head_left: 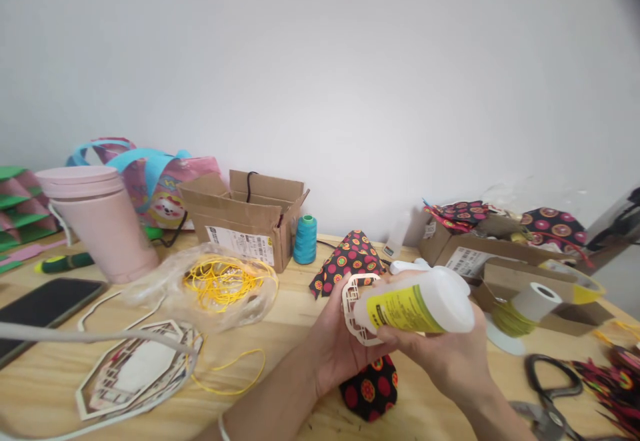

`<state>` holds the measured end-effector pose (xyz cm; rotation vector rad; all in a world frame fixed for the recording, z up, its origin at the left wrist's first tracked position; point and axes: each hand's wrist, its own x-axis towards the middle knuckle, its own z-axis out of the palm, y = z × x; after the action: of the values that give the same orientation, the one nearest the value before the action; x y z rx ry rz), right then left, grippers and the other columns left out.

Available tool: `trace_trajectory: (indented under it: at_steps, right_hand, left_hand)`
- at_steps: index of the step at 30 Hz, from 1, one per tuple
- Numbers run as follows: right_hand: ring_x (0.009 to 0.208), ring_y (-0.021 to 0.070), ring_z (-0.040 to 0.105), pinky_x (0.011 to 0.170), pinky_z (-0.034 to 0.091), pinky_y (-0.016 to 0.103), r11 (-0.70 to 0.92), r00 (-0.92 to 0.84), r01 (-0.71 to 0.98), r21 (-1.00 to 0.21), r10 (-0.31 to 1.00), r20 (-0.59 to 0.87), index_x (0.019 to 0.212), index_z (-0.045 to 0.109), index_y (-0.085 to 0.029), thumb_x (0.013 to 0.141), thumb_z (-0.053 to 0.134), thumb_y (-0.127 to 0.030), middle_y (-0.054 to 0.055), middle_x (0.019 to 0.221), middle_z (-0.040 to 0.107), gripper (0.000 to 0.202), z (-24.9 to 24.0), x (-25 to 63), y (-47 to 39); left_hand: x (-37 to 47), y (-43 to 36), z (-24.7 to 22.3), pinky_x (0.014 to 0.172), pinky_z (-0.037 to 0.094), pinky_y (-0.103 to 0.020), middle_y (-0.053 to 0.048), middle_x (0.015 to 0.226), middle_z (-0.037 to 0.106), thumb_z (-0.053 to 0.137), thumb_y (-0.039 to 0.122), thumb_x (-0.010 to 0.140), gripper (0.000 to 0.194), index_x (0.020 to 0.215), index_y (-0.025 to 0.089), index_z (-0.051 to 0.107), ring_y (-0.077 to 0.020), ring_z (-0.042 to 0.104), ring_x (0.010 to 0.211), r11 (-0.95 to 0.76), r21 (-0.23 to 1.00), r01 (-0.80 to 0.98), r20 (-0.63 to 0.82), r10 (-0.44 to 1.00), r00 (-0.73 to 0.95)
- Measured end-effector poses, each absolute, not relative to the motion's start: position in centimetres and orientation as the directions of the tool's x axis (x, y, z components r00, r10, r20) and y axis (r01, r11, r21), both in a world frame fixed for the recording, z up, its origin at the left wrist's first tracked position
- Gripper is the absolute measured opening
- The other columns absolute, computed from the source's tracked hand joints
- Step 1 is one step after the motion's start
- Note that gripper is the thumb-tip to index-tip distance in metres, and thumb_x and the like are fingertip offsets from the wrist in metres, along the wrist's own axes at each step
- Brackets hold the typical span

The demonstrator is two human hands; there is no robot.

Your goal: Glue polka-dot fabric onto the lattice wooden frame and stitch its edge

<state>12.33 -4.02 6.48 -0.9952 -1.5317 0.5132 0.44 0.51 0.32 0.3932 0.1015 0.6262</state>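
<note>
Here the left hand (333, 354) is cradling the pale lattice frame (351, 314), fingers curling in behind it, while the right hand (450, 361) is gripping the white bottle (453, 301), clamped round its body with the yellow label showing. The bottle is lying tilted across the frame, its narrower end pointing left into the lattice, and both hands are working close together just above the wooden table (295, 314); whether anything is coming out of the bottle, we cannot tell. Right behind them a dotted fabric piece (353, 254) is standing up in a peak, and a rounded dark patch (370, 391) is lying below the hands. Over to the left, yellow cord (225, 284) is spilling in loops in its clear bag, with the teal thread spool (305, 241) standing beside the open cardboard box (245, 221). Further left, the pink tumbler (103, 228) is towering near a dark phone (50, 308). Out right, the black-handled scissors (553, 391) are resting in front of the white cord spool (525, 311).
</note>
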Motion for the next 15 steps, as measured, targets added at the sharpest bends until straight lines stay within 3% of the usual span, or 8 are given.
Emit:
trace_trajectory:
  at_steps: [10, 15]
  right_hand:
    - [0.066, 0.0197, 0.063, 0.059, 0.054, 0.027, 0.573, 0.004, 0.318, -0.755, 0.795, 0.606, 0.083, 0.062, -0.019, 0.051, 0.076, -0.021, 0.002, 0.076, 0.066, 0.035, 6.62, 12.62, -3.9]
    - [0.065, 0.022, 0.062, 0.051, 0.052, 0.027, 0.597, -0.085, 0.399, -0.696, 0.78, 0.62, 0.069, 0.063, -0.018, 0.048, 0.077, -0.026, 0.002, 0.065, 0.066, 0.027, 7.11, 12.66, -4.04]
  left_hand:
    - [0.4, 0.64, 0.31, 0.067, 0.041, -0.027, -0.01, 0.086, 0.068, 0.029, 0.054, 0.081, 0.06, 0.112, 0.008, 0.052, -0.0195, 0.061, 0.076, 0.736, 0.366, -0.57, 0.061, 0.592, 0.804]
    - [0.41, 0.73, 0.18, 0.065, 0.041, -0.028, -0.01, 0.081, 0.068, 0.027, 0.056, 0.081, 0.064, 0.111, 0.007, 0.054, -0.0201, 0.06, 0.072, 0.708, 0.403, -0.579, 0.064, 0.61, 0.79]
